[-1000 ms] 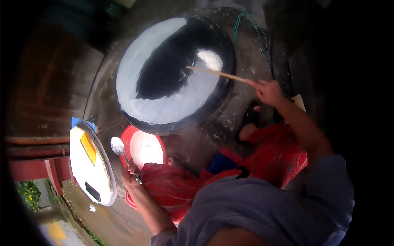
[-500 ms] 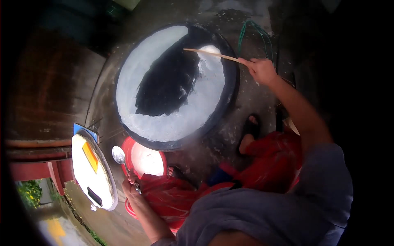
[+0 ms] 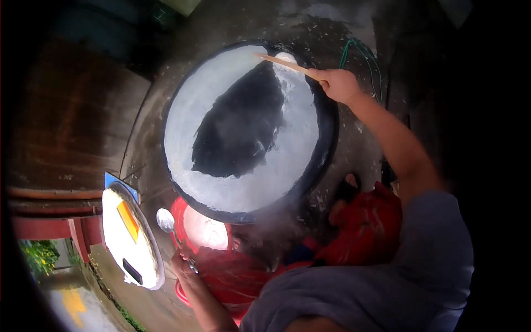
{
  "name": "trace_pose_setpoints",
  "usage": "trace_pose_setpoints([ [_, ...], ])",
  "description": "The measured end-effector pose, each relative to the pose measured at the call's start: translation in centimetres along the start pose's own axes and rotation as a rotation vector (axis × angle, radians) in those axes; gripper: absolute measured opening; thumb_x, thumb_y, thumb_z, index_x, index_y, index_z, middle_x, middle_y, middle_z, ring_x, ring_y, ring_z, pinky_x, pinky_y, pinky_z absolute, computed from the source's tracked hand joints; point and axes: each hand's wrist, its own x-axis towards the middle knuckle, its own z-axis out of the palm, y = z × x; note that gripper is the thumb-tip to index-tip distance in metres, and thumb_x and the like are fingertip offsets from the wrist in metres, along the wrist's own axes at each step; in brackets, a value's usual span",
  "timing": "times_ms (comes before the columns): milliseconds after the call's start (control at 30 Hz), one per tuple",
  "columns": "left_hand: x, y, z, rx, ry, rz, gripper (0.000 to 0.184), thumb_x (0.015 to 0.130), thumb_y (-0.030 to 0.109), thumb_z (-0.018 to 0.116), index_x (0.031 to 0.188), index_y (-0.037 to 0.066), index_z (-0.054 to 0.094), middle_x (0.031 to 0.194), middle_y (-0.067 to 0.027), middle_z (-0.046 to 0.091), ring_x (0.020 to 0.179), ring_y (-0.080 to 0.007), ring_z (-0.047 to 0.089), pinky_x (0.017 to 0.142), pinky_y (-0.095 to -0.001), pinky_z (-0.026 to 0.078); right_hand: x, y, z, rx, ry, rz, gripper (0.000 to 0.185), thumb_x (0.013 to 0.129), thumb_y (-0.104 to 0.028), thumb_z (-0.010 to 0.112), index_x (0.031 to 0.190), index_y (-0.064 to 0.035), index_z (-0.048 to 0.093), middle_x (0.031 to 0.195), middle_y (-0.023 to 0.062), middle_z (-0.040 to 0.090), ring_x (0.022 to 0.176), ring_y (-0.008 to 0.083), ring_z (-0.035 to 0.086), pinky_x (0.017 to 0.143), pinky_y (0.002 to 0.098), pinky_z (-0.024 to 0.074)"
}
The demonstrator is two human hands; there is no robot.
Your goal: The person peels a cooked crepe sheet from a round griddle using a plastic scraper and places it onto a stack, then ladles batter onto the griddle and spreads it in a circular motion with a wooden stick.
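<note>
Before me is a large round black griddle, with a broad band of white batter circling its dark, uncovered middle. My right hand grips a flat wooden spreader, held across the griddle's far right edge, its tip at the batter near the far rim. A thick white lump of batter lies beside the spreader. Low on the left, my left hand is closed round the handle of a metal ladle, whose whitened bowl is raised. Next to the ladle, a red bucket holds white batter.
A round white-topped surface stands at left, carrying a yellow flat piece and a dark phone-like object. A blue board is behind it. Green cord lies on the ground at far right. Steam drifts over the griddle.
My right hand has swept the spreader along the far rim, and the batter band now closes at the top. The view has shifted slightly. My left hand still holds the ladle.
</note>
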Motion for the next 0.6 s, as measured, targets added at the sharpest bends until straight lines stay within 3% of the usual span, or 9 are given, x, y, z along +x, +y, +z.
trace_pose_setpoints([
  [33, 0.3, 0.3, -0.3, 0.01, 0.021, 0.009, 0.024, 0.092, 0.01, 0.031, 0.096, -0.005, 0.048, 0.061, -0.0031, 0.046, 0.047, -0.0124, 0.046, 0.041, -0.0219, 0.039, -0.5, 0.2, 0.9, 0.206, -0.022, -0.004, 0.056, 0.074, -0.007, 0.054, 0.12, -0.0391, 0.052, 0.075, 0.0079, 0.055, 0.07, 0.0287, 0.057, 0.061, 0.0386, 0.0468],
  [67, 0.4, 0.6, -0.8, 0.008, 0.02, 0.008, 0.024, 0.092, 0.01, 0.031, 0.096, -0.005, 0.048, 0.061, -0.0031, 0.046, 0.047, -0.0124, 0.046, 0.041, -0.0219, 0.039, -1.8, 1.0, 0.2, 0.204, -0.022, -0.006, 0.056, 0.074, -0.007, 0.054, 0.12, -0.0391, 0.052, 0.075, 0.0079, 0.055, 0.07, 0.0287, 0.057, 0.061, 0.0386, 0.0468],
  [133, 0.7, 0.8, -1.3, 0.151, -0.068, 0.047, 0.025, 0.092, 0.011, 0.03, 0.096, -0.004, 0.049, 0.06, -0.002, 0.046, 0.046, -0.0106, 0.045, 0.04, -0.0203, 0.039, -4.1, 2.5, -3.4, 0.092, -0.184, -0.223, 0.062, 0.071, 0.0, 0.053, 0.119, -0.0382, 0.054, 0.075, 0.0071, 0.052, 0.076, 0.0275, 0.056, 0.067, 0.0375, 0.0458],
  [167, 0.5, 0.5, -0.4, 0.098, 0.047, 0.084, 0.025, 0.092, 0.011, 0.03, 0.098, -0.004, 0.049, 0.06, -0.0016, 0.046, 0.046, -0.0088, 0.044, 0.04, -0.0185, 0.038, -4.6, 4.8, -3.8, 0.063, -0.16, -0.143, 0.064, 0.069, 0.003, 0.053, 0.119, -0.037, 0.054, 0.074, 0.0065, 0.051, 0.079, 0.0268, 0.055, 0.071, 0.0373, 0.0446],
  [267, 0.1, 0.4, 0.2, 0.114, 0.043, 0.089, 0.025, 0.092, 0.011, 0.03, 0.099, -0.004, 0.049, 0.064, -0.0026, 0.047, 0.048, -0.0084, 0.045, 0.041, -0.0183, 0.038, -3.0, 7.3, -2.9, -0.05, -0.079, -0.035, 0.069, 0.07, 0.007, 0.051, 0.125, -0.0341, 0.05, 0.079, 0.0053, 0.051, 0.086, 0.0239, 0.055, 0.078, 0.037, 0.0412],
  [400, 0.1, 0.1, 0.6, 0.165, -0.033, 0.132, 0.025, 0.093, 0.012, 0.03, 0.099, -0.004, 0.049, 0.069, -0.0044, 0.049, 0.051, -0.0095, 0.047, 0.043, -0.0197, 0.039, 4.2, 0.5, 1.9, -0.241, -0.077, 0.002, 0.061, 0.078, 0.0, 0.046, 0.133, -0.0249, 0.038, 0.102, 0.01, 0.05, 0.094, 0.0265, 0.056, 0.082, 0.0384, 0.0443],
  [467, 0.2, -0.3, 0.9, 0.098, -0.025, 0.102, 0.027, 0.093, 0.013, 0.031, 0.1, -0.006, 0.048, 0.072, -0.0056, 0.049, 0.054, -0.0111, 0.048, 0.044, -0.0213, 0.04, 6.0, -3.7, 2.3, -0.06, -0.207, 0.068, 0.054, 0.082, -0.003, 0.042, 0.133, -0.0185, 0.037, 0.106, 0.0147, 0.051, 0.097, 0.0314, 0.056, 0.083, 0.0422, 0.0456],
  [533, 0.4, 0.0, 0.5, 0.067, -0.046, 0.077, 0.029, 0.094, 0.014, 0.031, 0.103, -0.009, 0.047, 0.073, -0.0067, 0.05, 0.054, -0.0118, 0.046, 0.043, -0.0215, 0.039, 5.7, -4.8, 1.4, -0.022, -0.194, 0.11, 0.049, 0.082, -0.004, 0.041, 0.13, -0.0149, 0.041, 0.108, 0.0169, 0.054, 0.098, 0.0321, 0.057, 0.082, 0.0419, 0.0467],
  [600, 0.3, -0.1, 0.0, 0.025, -0.07, 0.049, 0.032, 0.095, 0.015, 0.031, 0.107, -0.011, 0.046, 0.074, -0.0078, 0.05, 0.053, -0.0124, 0.044, 0.042, -0.0216, 0.038, 3.5, -4.8, -0.8, 0.106, -0.134, 0.416, 0.045, 0.082, -0.005, 0.041, 0.127, -0.0136, 0.046, 0.101, 0.0177, 0.06, 0.094, 0.0293, 0.059, 0.081, 0.0388, 0.0478],
])
